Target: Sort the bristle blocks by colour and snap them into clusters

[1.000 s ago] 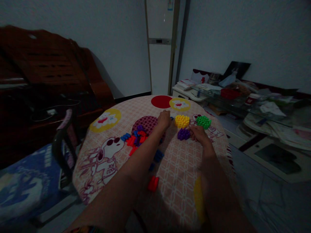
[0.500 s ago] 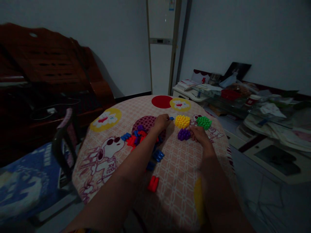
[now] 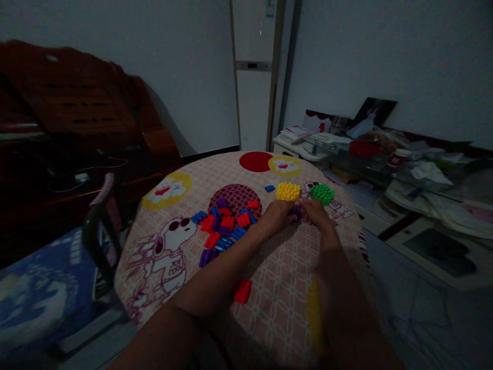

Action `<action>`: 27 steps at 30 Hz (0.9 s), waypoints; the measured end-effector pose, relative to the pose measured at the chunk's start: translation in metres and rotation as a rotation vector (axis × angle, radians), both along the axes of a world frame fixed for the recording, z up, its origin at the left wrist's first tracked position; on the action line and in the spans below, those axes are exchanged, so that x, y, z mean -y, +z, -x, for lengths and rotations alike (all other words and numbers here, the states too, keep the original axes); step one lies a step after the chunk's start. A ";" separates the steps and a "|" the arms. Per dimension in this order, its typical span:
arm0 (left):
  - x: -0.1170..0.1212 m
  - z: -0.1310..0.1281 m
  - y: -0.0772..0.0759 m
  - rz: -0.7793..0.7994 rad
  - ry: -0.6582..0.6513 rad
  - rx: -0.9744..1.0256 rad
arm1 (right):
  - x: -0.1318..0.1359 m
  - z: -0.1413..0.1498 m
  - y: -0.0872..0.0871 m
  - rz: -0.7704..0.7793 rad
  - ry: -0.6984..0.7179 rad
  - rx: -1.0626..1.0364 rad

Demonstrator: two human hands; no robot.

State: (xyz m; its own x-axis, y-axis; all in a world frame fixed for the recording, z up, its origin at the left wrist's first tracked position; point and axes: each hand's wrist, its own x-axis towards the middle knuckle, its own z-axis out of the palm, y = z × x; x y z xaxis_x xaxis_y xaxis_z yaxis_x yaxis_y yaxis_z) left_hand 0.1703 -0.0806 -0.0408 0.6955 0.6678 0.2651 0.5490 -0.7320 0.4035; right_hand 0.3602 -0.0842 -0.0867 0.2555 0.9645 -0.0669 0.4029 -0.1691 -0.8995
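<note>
A: What takes up the most room here?

B: The tabletop (image 3: pixel 288 288), rounded and covered with a patterned cloth. Left of its middle lies a loose heap of blocks (image 3: pixel 227 222) in red, blue and purple.

A: And the hands?

B: Both are right of the heap, close together. The left hand (image 3: pixel 278 215) has its fingers bent toward the right; the right hand (image 3: pixel 315 210) faces it with fingers curled inward.

A: Are they gripping anything?

B: I can't tell. The yellow cluster (image 3: pixel 288 191) sits just beyond them on the far side, and the green cluster (image 3: pixel 322 193) is farther right, apart from it. Between the hands only a bit of the purple cluster (image 3: pixel 297 211) shows, and the finger contact there is too dark to read.

A: So which step is this?

B: I'd judge it two-handed work on the purple cluster. The next move seems to call for one hand steadying it while the other makes small, careful adjustments, without nudging the yellow one.

A: Anything smaller lying apart?

B: A single red block (image 3: pixel 242 291) at the near side, and a small blue block (image 3: pixel 269 188) on the far side, just left of the yellow cluster.
</note>
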 end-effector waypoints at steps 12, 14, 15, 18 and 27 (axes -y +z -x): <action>0.001 -0.018 -0.030 -0.033 -0.019 -0.044 | -0.005 -0.006 -0.008 -0.041 0.026 0.002; 0.002 -0.018 -0.033 -0.057 0.015 -0.068 | -0.004 -0.006 -0.007 -0.039 0.030 0.031; 0.003 -0.017 -0.033 -0.067 0.029 -0.078 | -0.003 -0.005 -0.007 -0.037 0.030 0.047; 0.009 -0.012 -0.026 -0.078 0.042 -0.073 | -0.002 -0.005 -0.006 -0.020 0.016 0.071; -0.031 0.071 0.024 -0.080 0.340 -0.194 | 0.000 0.000 0.000 0.016 -0.021 -0.042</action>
State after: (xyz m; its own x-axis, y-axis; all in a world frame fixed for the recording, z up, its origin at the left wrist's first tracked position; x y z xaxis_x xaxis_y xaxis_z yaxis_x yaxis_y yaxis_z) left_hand 0.0997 -0.0499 -0.0168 0.4802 0.8513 0.2114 0.8259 -0.5200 0.2179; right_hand 0.3599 -0.0844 -0.0864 0.2725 0.9576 -0.0934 0.3608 -0.1917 -0.9127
